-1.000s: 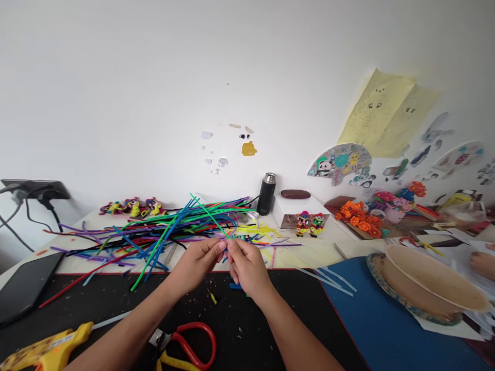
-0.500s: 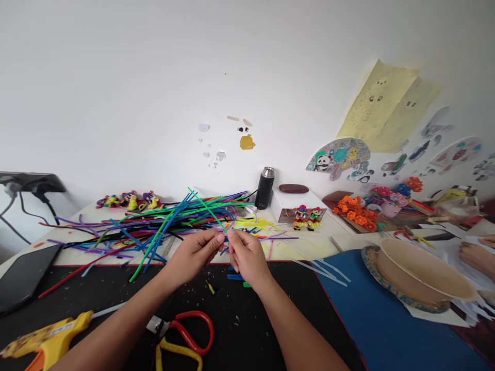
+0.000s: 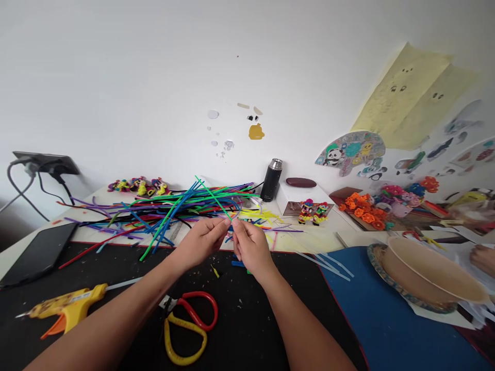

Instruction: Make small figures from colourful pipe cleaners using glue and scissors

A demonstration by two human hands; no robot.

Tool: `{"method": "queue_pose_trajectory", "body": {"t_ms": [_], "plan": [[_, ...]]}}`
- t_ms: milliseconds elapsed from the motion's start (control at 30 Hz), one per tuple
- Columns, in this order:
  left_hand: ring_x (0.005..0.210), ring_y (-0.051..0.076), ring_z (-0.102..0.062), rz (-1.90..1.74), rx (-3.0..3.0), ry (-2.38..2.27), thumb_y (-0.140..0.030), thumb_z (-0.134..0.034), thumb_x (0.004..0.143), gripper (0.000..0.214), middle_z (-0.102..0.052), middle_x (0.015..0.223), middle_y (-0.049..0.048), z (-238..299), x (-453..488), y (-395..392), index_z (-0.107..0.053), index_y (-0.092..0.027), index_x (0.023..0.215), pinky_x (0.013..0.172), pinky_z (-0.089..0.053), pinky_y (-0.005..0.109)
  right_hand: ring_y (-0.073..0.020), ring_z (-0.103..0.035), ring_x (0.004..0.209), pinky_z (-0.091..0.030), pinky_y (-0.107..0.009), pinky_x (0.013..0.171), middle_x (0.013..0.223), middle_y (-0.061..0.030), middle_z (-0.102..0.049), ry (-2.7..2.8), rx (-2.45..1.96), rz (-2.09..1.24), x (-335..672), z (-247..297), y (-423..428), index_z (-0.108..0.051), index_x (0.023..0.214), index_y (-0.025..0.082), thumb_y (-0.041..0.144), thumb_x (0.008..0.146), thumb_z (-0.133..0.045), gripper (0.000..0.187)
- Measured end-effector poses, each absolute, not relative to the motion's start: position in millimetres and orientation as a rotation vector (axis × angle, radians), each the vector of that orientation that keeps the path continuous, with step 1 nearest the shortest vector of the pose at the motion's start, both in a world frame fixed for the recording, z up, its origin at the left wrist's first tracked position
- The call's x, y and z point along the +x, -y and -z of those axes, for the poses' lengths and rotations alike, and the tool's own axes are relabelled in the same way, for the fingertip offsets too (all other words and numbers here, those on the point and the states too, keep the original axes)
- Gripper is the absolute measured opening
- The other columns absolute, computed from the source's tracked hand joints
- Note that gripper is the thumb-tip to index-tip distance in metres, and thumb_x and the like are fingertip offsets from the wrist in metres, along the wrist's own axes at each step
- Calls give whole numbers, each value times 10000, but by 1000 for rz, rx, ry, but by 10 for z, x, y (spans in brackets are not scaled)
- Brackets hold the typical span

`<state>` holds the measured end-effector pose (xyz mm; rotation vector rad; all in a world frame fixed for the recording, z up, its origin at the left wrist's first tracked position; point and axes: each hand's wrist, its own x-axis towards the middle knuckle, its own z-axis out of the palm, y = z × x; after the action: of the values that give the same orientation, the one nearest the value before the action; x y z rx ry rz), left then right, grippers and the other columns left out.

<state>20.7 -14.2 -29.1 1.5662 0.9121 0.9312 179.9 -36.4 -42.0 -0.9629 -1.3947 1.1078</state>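
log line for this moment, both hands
left hand: pinches green pipe cleaner | right hand: pinches it too | near: scissors, glue gun, pipe cleaner pile

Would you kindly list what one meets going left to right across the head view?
Yellow plastic glue gun → left hand → right hand, both pinching one thin green pipe cleaner → two small colourful figurines → cluster of orange craft flowers → shallow round tan bowl.

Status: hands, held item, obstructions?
Left hand and right hand both pinch one green stem, tip angled up-left over pile. Scissors, glue gun on mat, clear of fingers.
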Motion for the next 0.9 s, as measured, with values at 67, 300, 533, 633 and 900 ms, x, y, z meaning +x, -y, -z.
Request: {"method": "queue_pose_trajectory", "body": {"t_ms": [67,300,533,633,900], "plan": [[445,87,-244,-915,1514,-898,-752,-548,918,623,-298,498,-88,280,213,152,-387,-242,598,446,-241,247,-93,-383,340,-293,-236,392,416,89,-371,1373,-946,-1115,1794,400,363,-443,627,243,768,971,-538,635],[520,120,-407,-929,1793,-937,-720,-529,952,550,-465,578,-55,163,203,204,-565,-206,761,502,-335,240,-84,-350,323,-258,-239,378,409,93,-366,1286,-924,-1181,1824,412,306,-427,615,245,769,936,-592,637],[529,126,-379,-933,1841,-997,-649,-498,996,506,-430,569,-58,168,198,215,-540,-217,736,491,-314,246,-88,-411,332,-290,-230,381,438,84,-404,1351,-952,-1190,1831,411,321,-503,653,228,770,955,-557,622],[487,113,-321,-936,1730,-994,-680,-524,968,511,-371,538,-77,180,186,187,-513,-223,737,462,-273,244,-95,-469,367,-338,-224,408,483,67,-491,1378,-949,-1166,1864,431,307,-596,767,208,750,991,-521,592],[494,112,-332,-924,1781,-989,-676,-513,964,518,-388,536,-71,173,166,164,-493,-224,711,463,-273,241,-97,-479,389,-352,-225,438,514,80,-490,1424,-939,-1123,1842,487,305,-556,792,224,681,1012,-560,507]]}}
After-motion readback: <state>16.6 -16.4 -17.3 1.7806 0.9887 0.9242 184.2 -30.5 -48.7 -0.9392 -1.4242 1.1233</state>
